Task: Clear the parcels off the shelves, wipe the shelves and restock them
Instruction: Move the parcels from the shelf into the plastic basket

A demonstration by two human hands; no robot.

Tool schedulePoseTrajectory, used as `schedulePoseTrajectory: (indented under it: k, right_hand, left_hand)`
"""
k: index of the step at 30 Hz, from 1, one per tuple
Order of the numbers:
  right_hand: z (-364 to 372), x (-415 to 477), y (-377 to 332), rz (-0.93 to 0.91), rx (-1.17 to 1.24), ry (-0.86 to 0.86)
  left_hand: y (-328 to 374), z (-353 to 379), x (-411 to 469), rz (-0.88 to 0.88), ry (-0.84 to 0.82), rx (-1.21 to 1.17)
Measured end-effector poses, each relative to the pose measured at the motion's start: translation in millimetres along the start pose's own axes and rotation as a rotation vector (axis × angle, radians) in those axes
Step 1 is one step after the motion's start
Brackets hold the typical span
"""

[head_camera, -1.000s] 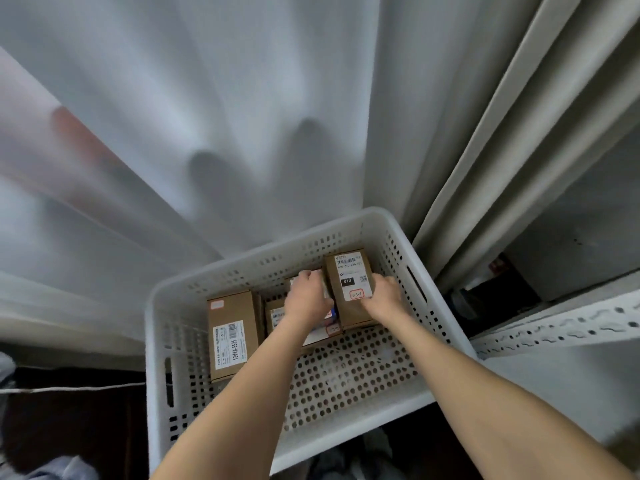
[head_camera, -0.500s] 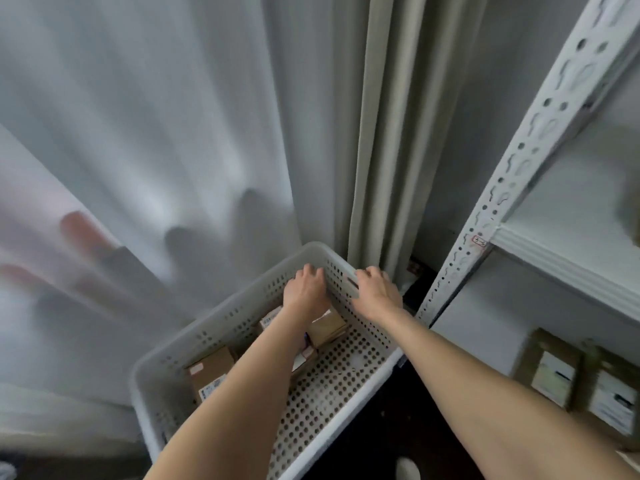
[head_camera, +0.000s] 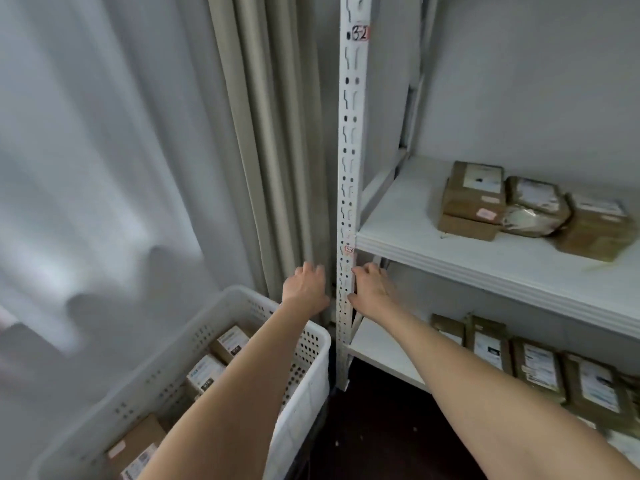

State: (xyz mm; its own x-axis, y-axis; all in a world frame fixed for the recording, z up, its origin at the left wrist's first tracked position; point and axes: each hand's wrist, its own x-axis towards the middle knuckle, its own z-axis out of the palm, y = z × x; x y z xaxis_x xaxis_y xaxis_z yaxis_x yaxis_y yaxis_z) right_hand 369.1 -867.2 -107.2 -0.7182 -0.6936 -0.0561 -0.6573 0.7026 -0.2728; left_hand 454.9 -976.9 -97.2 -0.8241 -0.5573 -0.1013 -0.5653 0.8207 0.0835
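Observation:
A white perforated basket [head_camera: 304, 379] stands at the lower left with several brown parcels [head_camera: 228, 342] inside. My left hand [head_camera: 306, 289] hovers above the basket's far corner, fingers loosely curled, holding nothing. My right hand [head_camera: 370, 289] is just right of the white slotted shelf post [head_camera: 348, 202], below the middle shelf [head_camera: 485, 268], also empty. Three brown parcels [head_camera: 474, 199] lie on the middle shelf. Several flat parcels [head_camera: 533, 358] stand in a row on the lower shelf [head_camera: 377, 344].
Grey curtains [head_camera: 104, 150] hang behind the basket, with beige folds [head_camera: 270, 133] next to the post. A dark floor [head_camera: 374, 427] shows between basket and shelving. The post carries a "3-2" label [head_camera: 360, 32].
Both hands have let go of the parcel in the basket and risen out towards the shelf post. The view has swung right and up, bringing the shelves into sight.

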Motion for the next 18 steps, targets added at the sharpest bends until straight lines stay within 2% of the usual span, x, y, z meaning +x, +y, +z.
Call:
schedulePoseTrajectory:
  k: [18]
  right_hand:
    - [-120.5,-112.5,264.2,0.233,0.000,0.179]
  left_hand:
    - [307.2,-24.1,-30.3,0.318,0.103,0.070]
